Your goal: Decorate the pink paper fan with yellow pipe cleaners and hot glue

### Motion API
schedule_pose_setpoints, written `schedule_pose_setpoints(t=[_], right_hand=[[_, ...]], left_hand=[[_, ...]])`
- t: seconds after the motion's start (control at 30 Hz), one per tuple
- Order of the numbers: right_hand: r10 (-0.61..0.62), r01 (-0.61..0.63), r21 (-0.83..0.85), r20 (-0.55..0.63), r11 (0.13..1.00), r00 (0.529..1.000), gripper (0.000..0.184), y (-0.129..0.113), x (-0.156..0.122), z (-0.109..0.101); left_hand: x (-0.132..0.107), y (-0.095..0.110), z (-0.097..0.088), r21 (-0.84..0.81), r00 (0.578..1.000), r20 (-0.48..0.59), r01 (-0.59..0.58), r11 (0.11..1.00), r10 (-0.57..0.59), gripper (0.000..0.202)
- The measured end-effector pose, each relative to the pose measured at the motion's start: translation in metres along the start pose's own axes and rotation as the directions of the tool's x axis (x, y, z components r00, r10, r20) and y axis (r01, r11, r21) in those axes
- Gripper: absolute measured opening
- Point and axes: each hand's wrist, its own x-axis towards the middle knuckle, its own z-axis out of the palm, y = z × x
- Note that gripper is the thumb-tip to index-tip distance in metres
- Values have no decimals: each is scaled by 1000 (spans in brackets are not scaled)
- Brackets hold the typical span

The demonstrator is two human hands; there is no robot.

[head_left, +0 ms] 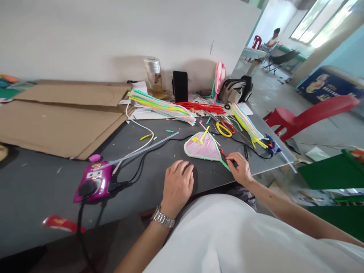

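Observation:
A flat fan-shaped piece (209,149), pink and lilac with a light green fuzzy border and a green stem, lies on the grey table. On its face sits a bent yellow pipe cleaner (202,138). My right hand (240,167) is beside the stem, its thumb and fingertips pinched on a short red pipe cleaner (222,152). Resting palm down at the table's front edge, my left hand (179,184) has its fingers loosely spread and holds nothing. Scissors (224,129) with yellow and red handles lie just beyond the fan-shaped piece.
Bundles of pastel (162,108) and red pipe cleaners (201,107) lie behind. A purple power strip (96,180), cords and cardboard (62,117) are on the left. A blue glue gun (273,146) is at the right edge. A bottle (155,77) stands at the wall; a person (273,41) sits far off.

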Motion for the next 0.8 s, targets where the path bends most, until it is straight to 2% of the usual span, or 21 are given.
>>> schedule_pose_setpoints(t=[0.23, 0.33, 0.43, 0.5, 0.6, 0.7, 0.8], right_hand=[[8, -8, 0, 21, 1000, 1000, 10, 1, 1, -1], [-10, 9, 33, 39, 999, 999, 9, 1, 1, -1], [-32, 26, 98, 65, 995, 997, 8, -1, 0, -3], [-44, 30, 149, 92, 988, 995, 10, 0, -2, -8], [-116, 86, 202, 141, 976, 983, 17, 7, -8, -18], [-201, 167, 236, 130, 957, 971, 21, 19, -13, -25], [-211, 180, 267, 92, 947, 973, 23, 26, -16, -27]], left_hand=[[-3, -1, 0, -10, 1000, -14, -11, 1000, 11, 25], [-3, -4, 0, -33, 998, -64, -16, 999, 13, 25], [8, -6, -2, -26, 994, -107, -4, 1000, 1, 24], [23, -5, -5, 30, 998, -69, 1, 1000, 1, 24], [53, -1, -4, 124, 999, 54, -13, 992, 6, 26], [78, 2, 5, 177, 988, 153, -47, 983, 19, 32], [91, 0, 18, 199, 974, 221, -84, 976, 39, 41]])
